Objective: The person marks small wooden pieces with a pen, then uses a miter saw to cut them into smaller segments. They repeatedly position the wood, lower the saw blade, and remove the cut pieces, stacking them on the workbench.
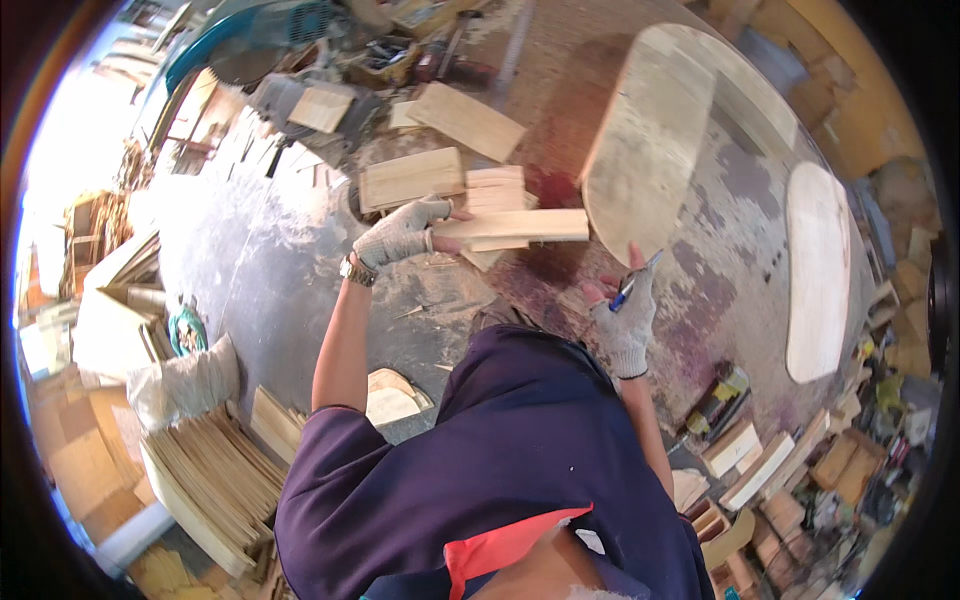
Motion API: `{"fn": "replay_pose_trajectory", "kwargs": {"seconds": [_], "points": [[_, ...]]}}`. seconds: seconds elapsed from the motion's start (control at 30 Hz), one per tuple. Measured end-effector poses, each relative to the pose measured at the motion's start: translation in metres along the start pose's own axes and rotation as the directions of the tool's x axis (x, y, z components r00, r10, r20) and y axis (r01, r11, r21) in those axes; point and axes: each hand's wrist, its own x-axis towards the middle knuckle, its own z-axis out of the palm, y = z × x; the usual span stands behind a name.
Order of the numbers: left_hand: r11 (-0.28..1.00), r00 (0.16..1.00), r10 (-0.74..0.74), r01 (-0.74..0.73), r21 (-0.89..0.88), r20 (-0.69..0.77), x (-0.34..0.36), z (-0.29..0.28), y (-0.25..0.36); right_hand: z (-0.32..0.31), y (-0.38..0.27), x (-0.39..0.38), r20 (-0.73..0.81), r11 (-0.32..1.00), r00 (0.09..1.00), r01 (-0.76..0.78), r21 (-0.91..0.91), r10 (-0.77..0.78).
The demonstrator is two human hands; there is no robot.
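My left hand, in a pale fingerless glove with a wristwatch below it, grips a narrow light wooden strip that lies across some short boards. My right hand, similarly gloved, holds a blue pen below and right of the strip, with fingers partly curled. Behind the short boards rests a flat rectangular piece. A large rounded plywood panel lies to the right of the strip, above my right hand.
A blue saw and loose boards sit farther back. Another rounded panel lies at the right. Stacked sheets and a sack are at lower left; offcuts and a yellow-black tool are at lower right.
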Motion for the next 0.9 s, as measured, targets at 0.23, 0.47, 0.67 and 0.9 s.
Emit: {"fn": "replay_pose_trajectory", "kwargs": {"seconds": [0.23,0.47,0.67,0.9], "points": [[0.997,0.984,0.074,-0.07,-0.033,0.16,0.057,0.136,0.044,-0.081,0.068,-0.018,0.041,0.95,0.976,0.217,-0.225,-0.213],[0.837,0.981,-0.149,0.06,-0.544,-0.122,0.116,0.25,0.023,-0.139,0.157,-0.059,-0.2,0.935,0.977,-0.138,-0.327,0.074],[0.508,0.983,-0.144,-0.024,-0.861,-0.113,0.141,0.267,0.011,-0.138,0.191,-0.04,-0.247,0.944,0.968,-0.127,-0.305,0.05],[0.539,0.976,-0.169,-0.023,-0.842,-0.134,0.151,0.255,0.018,-0.133,0.19,-0.002,-0.167,0.936,0.986,-0.038,-0.351,-0.022]]}}
